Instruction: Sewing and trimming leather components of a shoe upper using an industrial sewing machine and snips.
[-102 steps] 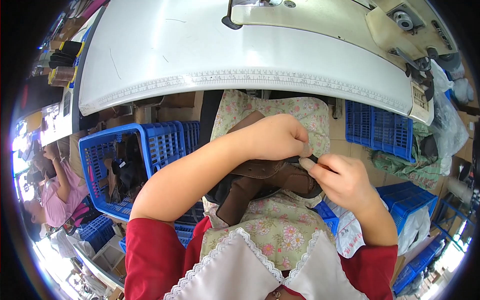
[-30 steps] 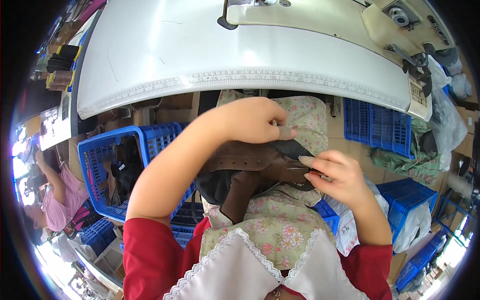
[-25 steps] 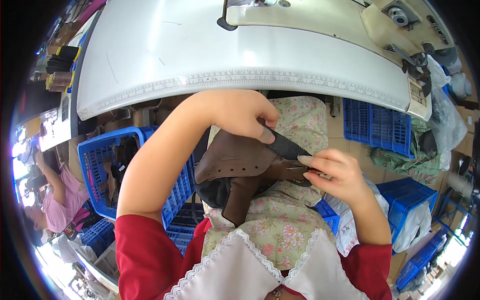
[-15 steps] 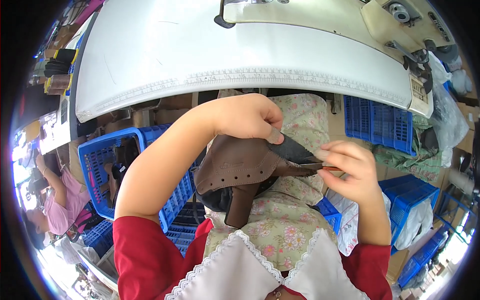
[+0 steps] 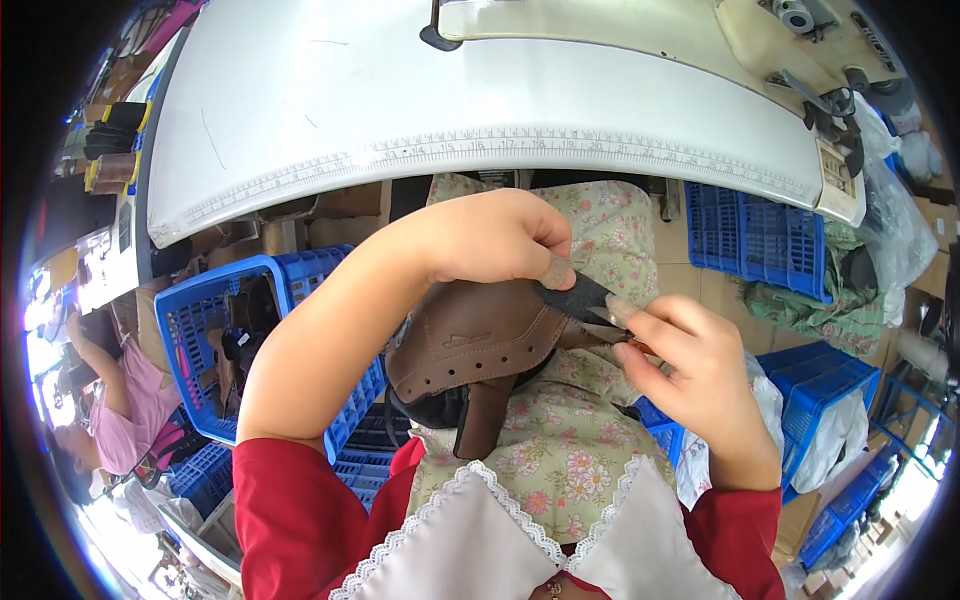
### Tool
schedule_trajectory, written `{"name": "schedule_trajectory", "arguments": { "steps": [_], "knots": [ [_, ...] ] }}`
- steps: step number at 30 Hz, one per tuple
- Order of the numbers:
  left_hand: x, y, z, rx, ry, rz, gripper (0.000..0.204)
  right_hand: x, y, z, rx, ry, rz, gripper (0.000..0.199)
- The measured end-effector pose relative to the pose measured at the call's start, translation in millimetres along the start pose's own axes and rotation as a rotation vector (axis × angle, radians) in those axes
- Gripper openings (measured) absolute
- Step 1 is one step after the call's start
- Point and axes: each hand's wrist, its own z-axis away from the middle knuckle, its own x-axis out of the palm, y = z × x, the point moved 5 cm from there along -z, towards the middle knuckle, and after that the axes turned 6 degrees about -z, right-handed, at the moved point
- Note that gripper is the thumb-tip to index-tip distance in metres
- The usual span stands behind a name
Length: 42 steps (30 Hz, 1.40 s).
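Note:
A brown leather shoe upper (image 5: pixel 470 335) with a row of punched holes and a dark lining rests on my lap. Its tongue-like strap (image 5: pixel 485 418) hangs toward me. My left hand (image 5: pixel 505 240) is closed, thumb and fingers pinching the upper's far edge at a dark lining flap (image 5: pixel 580 297). At the flap's right end, my right hand (image 5: pixel 690 350) is closed around a small bladed tool (image 5: pixel 640 347) with an orange handle, mostly hidden by the fingers. A right fingertip touches the flap.
A white sewing table (image 5: pixel 400 90) with a printed ruler edge and a cream sewing machine (image 5: pixel 600 30) lies beyond my hands. Blue baskets stand at left (image 5: pixel 225 270) and right (image 5: pixel 755 235). A floral cloth (image 5: pixel 600 225) covers my lap. Another person (image 5: pixel 120 400) sits far left.
My right hand has shifted left along the dark flap toward my left hand, and the bladed tool is now more hidden. My left hand keeps its pinch, nearly in place.

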Motion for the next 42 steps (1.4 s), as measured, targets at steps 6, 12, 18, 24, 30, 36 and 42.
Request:
{"name": "schedule_trajectory", "arguments": {
  "steps": [6,12,18,24,30,36,42],
  "knots": [
    [0.8,2.2,0.2,-0.007,0.015,-0.004,0.025,-3.8,0.4,0.8,0.026,-0.015,0.005,0.033],
    [1.8,5.0,1.8,-0.001,0.034,0.017,0.025,-5.5,2.2,-1.1,0.002,-0.03,-0.01,0.029],
    [0.2,6.5,3.3,0.011,0.024,0.002,0.024,-5.3,3.9,-4.2,-0.033,-0.035,-0.005,0.028],
    [0.2,5.7,3.6,0.008,0.008,0.034,0.023,-1.0,7.7,-3.2,-0.12,0.016,-0.022,0.03],
    [1.0,2.1,0.4,0.046,-0.002,0.066,0.023,3.8,10.2,-3.3,-0.212,-0.007,0.031,0.036],
    [3.3,-2.9,-2.0,0.073,-0.027,0.145,0.022,11.1,2.3,2.8,-0.278,-0.028,0.207,0.04],
    [4.1,-2.4,-2.6,0.089,-0.01,0.139,0.024,7.9,8.6,2.8,-0.207,-0.014,0.078,0.033]
  ]
}}
